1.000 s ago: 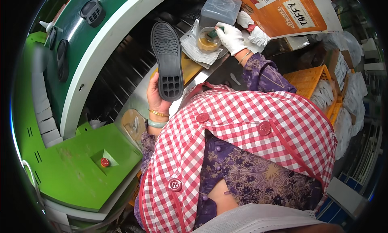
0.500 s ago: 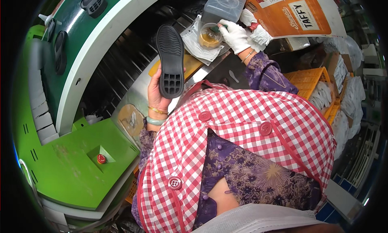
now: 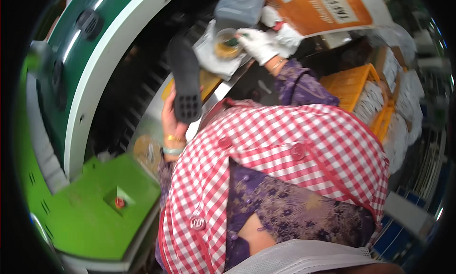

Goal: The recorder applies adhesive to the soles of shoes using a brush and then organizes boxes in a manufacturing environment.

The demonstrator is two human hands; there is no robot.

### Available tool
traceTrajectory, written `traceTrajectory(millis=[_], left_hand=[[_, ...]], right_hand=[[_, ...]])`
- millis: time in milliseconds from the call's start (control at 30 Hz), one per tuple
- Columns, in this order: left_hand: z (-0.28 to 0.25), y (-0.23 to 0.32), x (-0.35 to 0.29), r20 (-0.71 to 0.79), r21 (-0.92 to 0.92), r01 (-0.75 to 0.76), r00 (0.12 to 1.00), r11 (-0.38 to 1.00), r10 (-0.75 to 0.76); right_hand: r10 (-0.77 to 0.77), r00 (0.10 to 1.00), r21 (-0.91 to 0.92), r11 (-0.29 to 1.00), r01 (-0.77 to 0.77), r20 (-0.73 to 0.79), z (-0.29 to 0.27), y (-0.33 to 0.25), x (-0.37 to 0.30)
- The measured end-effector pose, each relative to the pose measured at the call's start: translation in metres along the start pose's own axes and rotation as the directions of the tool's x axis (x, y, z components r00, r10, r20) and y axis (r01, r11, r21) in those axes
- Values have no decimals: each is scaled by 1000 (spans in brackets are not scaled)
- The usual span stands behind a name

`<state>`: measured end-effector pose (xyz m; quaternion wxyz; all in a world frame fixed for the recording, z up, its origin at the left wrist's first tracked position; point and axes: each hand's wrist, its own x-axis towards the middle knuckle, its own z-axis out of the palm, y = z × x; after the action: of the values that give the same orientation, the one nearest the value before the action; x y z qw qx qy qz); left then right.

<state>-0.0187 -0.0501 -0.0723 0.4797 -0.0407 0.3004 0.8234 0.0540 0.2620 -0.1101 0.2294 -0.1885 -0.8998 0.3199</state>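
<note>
My bare left hand grips a black shoe sole that stands upright, its wavy toe part up and its square-pocketed heel down. Gold and pale green bangles circle that wrist. In a white glove, my right hand is closed at the rim of a small clear plastic cup with amber liquid. A thin green tool reaches from its fingers into the cup; motion blur hides its exact kind. Under the cup lies a crumpled white sheet. More dark soles rest on the green conveyor at the left.
A curved white rail edges the green belt, and a green machine housing carries a red stop button. Behind the cup stand a clear plastic box and an orange sack. At right sits a yellow basket of pale pieces.
The whole view has swung, shifting the scene left and slightly down, with blur. Both hands keep their holds. The green tool now shows inside the cup, where before it was mostly hidden by the glove.
</note>
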Motion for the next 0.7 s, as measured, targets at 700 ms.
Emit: traceTrajectory(millis=[700], left_hand=[[20, 9, 12, 108, 145, -21, 994, 989, 5]], right_hand=[[69, 996, -54, 996, -72, -58, -5, -18, 10]])
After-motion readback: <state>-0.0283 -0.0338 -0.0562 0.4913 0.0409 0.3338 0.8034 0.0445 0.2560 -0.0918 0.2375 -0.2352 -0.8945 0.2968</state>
